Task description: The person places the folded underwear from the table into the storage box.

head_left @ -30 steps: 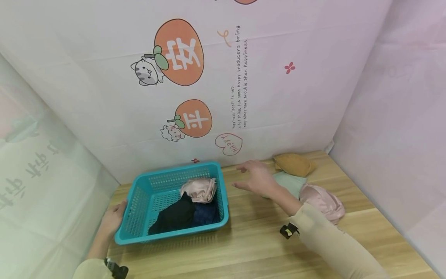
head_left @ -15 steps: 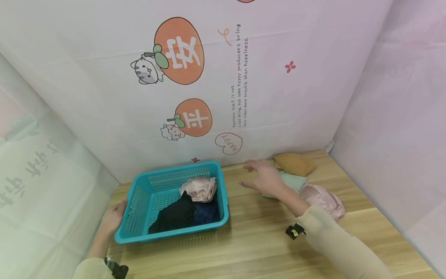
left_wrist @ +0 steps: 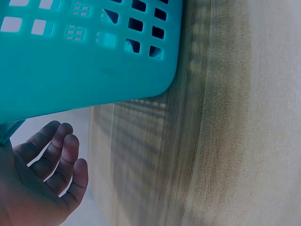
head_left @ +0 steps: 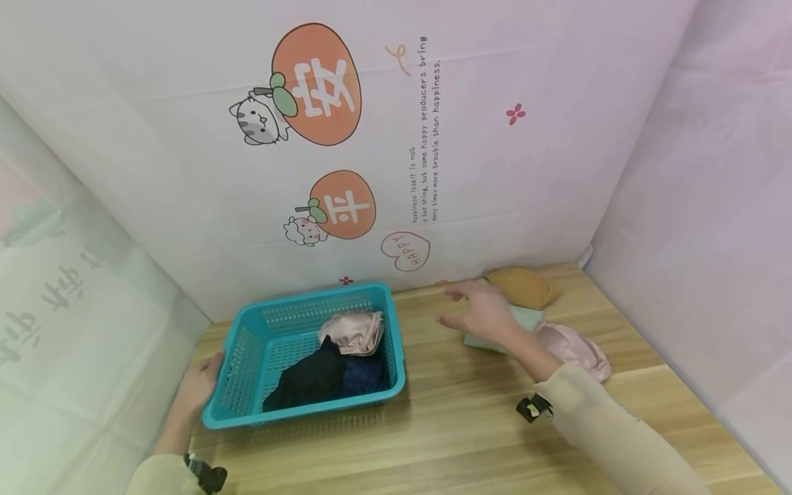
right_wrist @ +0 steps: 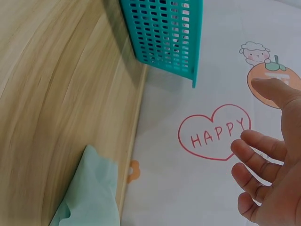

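My left hand (head_left: pixel 199 381) holds the left rim of a teal perforated plastic basket (head_left: pixel 304 414). In the left wrist view, its fingers (left_wrist: pixel 70 148) curl loosely under the rim; the thumb is hidden. Inside the basket, a crumpled pale pink satin garment (head_left: pixel 353 331), a black cloth (head_left: pixel 309 379) and a navy cloth (head_left: pixel 366 375) lie toward the right side. My right hand (head_left: pixel 485 313) hovers to the right of the basket, fingers and thumb apart, holding nothing. Below it lies a mint green cloth (head_left: pixel 526 320), also seen as the green cloth (right_wrist: pixel 91 193) in the right wrist view.
A mustard garment (head_left: pixel 524 287) lies at the back right, by the wall. Nearer, a pink satin garment (head_left: pixel 575 347) is partly covered by the right forearm. Printed fabric walls (head_left: pixel 470 172) stand behind and beside the wooden table (head_left: pixel 445 440).
My right hand has moved to the right, away from the basket and over the mint cloth. The left hand and the basket have stayed in place.
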### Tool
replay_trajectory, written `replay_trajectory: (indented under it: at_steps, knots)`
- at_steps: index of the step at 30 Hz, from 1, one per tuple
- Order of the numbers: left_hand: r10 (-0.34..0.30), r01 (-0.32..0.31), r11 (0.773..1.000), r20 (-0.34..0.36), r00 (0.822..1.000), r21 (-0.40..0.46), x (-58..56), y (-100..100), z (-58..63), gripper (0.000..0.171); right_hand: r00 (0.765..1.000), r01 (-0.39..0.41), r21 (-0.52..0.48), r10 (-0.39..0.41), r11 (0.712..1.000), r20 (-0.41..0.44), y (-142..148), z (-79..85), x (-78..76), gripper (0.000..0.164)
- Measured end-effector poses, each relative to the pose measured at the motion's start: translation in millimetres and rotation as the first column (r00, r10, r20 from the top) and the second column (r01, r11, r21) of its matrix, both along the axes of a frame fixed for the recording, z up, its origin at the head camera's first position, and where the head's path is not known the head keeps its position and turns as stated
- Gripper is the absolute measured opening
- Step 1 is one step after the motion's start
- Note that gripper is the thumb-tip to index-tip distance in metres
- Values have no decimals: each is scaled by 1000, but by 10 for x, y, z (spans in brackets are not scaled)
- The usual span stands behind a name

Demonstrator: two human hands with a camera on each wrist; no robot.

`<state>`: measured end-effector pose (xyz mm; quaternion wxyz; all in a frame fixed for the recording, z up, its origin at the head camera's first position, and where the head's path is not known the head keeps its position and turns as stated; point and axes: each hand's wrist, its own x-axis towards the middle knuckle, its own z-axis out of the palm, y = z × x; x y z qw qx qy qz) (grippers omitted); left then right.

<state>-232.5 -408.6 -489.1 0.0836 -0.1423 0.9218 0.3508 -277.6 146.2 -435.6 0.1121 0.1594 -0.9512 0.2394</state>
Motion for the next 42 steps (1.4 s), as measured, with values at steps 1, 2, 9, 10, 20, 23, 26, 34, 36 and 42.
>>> replay_trajectory:
  at_steps: [1,2,9,10,20,23,26,34,36,42]
  knots:
    - [1,-1,1000,4,1000,3,-3,-1,3,97,1000,4,-1,-4,1000,2,10,2,0,60]
    - [1,-1,1000,6,1000,2,-6,-3,6,97,1000,7,1,-7,1000,0,22,-2,-4,60]
    - [4,-4,1000,20,1000,9,-17,-13,6,99,1000,13,-4,-13,1000,0,115,-20,-14,59]
    - [5,-6,1000,21,1000,10,-17,-14,5,99,1000,16,-7,-16,1000,5,130,-22,-16,59]
    - [-4,4,1000,-11,1000,10,27,4,7,97,1000,26,-11,-26,1000,11,300,-64,-28,62]
    - [-3,3,1000,-10,1000,4,33,12,12,99,1000,25,-11,-25,1000,9,358,-85,-36,64]
    - [-3,3,1000,-7,1000,0,31,21,23,99,1000,29,-14,-29,999,10,414,-97,-36,66]
    - [-4,4,1000,-12,1000,8,34,27,40,99,998,55,-33,-53,998,34,549,-183,-60,64]
    - [-5,5,1000,-14,1000,7,35,27,40,98,997,64,-35,-62,997,46,578,-207,-67,64]
    - [-1,1,1000,-10,1000,10,43,37,45,98,995,79,-40,-76,996,61,670,-261,-64,67]
